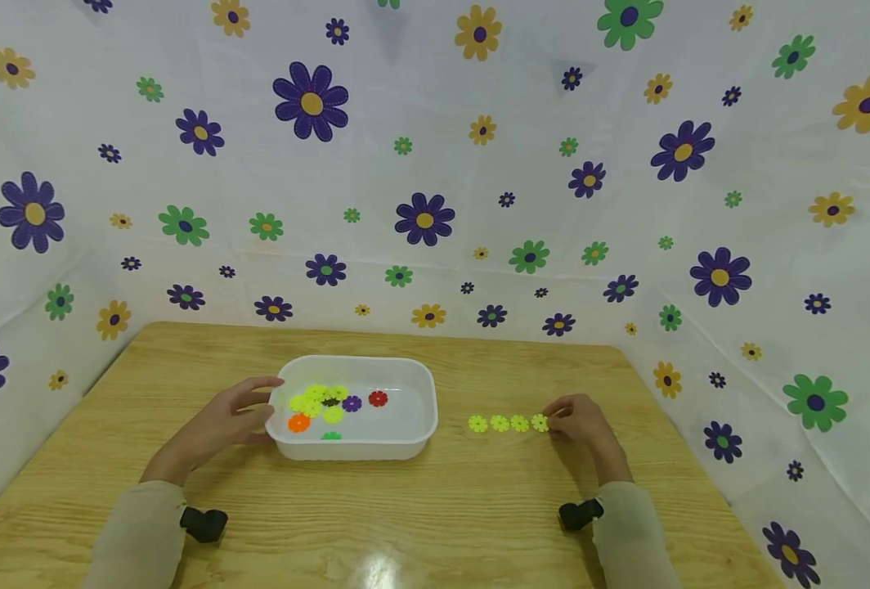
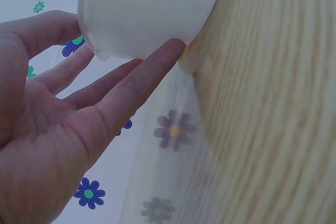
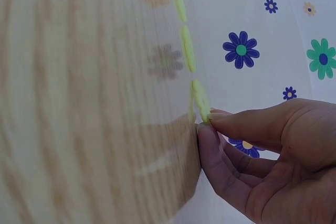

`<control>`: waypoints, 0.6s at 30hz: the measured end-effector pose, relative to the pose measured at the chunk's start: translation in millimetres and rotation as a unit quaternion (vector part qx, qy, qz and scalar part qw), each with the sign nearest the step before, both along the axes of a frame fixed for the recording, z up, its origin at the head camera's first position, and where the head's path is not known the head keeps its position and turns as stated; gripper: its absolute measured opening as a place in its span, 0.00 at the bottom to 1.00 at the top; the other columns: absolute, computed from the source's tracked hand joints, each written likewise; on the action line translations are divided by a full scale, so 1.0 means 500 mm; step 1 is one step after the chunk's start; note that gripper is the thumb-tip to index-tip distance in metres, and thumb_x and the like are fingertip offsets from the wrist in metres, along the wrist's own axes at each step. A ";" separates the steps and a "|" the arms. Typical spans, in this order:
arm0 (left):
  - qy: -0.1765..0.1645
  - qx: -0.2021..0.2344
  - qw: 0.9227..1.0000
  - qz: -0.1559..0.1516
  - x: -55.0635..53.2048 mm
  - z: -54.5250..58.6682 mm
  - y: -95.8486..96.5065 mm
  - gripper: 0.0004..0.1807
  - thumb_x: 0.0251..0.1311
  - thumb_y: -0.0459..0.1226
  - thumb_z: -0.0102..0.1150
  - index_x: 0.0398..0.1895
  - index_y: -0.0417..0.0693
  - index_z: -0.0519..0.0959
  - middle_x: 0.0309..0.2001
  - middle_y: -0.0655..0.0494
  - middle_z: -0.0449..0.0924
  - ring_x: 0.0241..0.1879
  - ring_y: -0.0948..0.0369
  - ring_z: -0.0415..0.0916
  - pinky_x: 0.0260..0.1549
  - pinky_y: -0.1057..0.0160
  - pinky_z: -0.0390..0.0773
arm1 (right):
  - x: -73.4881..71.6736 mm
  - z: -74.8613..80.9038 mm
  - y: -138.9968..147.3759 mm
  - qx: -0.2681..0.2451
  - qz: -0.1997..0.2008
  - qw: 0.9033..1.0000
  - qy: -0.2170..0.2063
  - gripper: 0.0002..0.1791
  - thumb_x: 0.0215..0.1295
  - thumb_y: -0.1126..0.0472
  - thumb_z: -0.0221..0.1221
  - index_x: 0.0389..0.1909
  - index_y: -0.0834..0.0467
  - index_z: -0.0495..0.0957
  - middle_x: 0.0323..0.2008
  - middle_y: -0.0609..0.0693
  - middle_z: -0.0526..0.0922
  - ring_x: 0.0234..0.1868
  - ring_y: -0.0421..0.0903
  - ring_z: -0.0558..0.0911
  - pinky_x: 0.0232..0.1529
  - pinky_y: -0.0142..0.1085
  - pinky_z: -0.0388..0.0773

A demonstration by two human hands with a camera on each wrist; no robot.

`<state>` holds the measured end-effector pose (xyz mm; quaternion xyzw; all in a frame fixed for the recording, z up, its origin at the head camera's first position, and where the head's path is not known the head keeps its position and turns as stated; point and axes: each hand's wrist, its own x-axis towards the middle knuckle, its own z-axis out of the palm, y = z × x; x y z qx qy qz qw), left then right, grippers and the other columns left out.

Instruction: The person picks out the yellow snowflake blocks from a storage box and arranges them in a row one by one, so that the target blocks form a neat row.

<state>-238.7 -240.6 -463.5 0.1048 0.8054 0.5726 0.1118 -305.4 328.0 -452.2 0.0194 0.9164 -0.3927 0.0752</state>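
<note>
A white plastic tub (image 1: 350, 451) stands left of centre on the table, with flower-shaped plastic pieces in it. At its left end my left hand (image 1: 221, 421) rests with fingers spread and fairly straight; the left wrist view shows a fingertip at the tub's (image 2: 147, 14) lower edge. My right hand (image 1: 578, 421) pinches a yellow flower-shaped piece (image 1: 540, 423) between thumb and forefinger. This piece is the right end of a row of yellow flower-shaped pieces (image 1: 500, 424) on the table. In the right wrist view, the pinched piece (image 3: 199, 99) tilts slightly up at the fingertips.
In the tub lie several yellow pieces (image 1: 310, 405), an orange one (image 1: 298, 423), a purple one (image 1: 352, 403), a red one (image 1: 378, 398) and a green one (image 1: 331, 436). A white flower-printed sheet (image 1: 376, 172) surrounds the wooden table (image 1: 376, 523) at the back and sides.
</note>
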 end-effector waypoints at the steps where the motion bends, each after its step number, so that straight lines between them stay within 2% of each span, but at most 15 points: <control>1: -0.001 0.000 1.000 0.001 0.000 0.000 0.000 0.35 0.76 0.46 0.55 0.80 0.46 0.57 0.78 0.28 0.54 0.68 0.32 0.71 0.53 0.52 0.88 | 0.000 0.000 0.000 0.002 0.001 1.000 0.000 0.09 0.67 0.72 0.60 0.46 0.72 0.82 0.40 0.66 0.86 0.31 0.44 0.87 0.35 0.37 0.89; 13: 0.000 0.006 1.000 -0.001 0.000 -0.001 0.000 0.35 0.76 0.46 0.56 0.79 0.45 0.57 0.79 0.28 0.52 0.68 0.32 0.71 0.52 0.53 0.88 | 0.007 0.018 -0.007 0.027 0.019 0.999 0.014 0.11 0.69 0.68 0.59 0.48 0.70 0.82 0.43 0.66 0.86 0.33 0.47 0.87 0.36 0.40 0.88; 18: -0.002 0.005 1.000 -0.002 -0.001 -0.001 -0.001 0.35 0.76 0.46 0.56 0.79 0.45 0.58 0.79 0.28 0.51 0.68 0.32 0.70 0.52 0.53 0.88 | 0.014 0.036 -0.023 0.014 0.049 0.998 0.042 0.13 0.71 0.67 0.59 0.51 0.70 0.82 0.42 0.64 0.86 0.35 0.49 0.86 0.40 0.44 0.89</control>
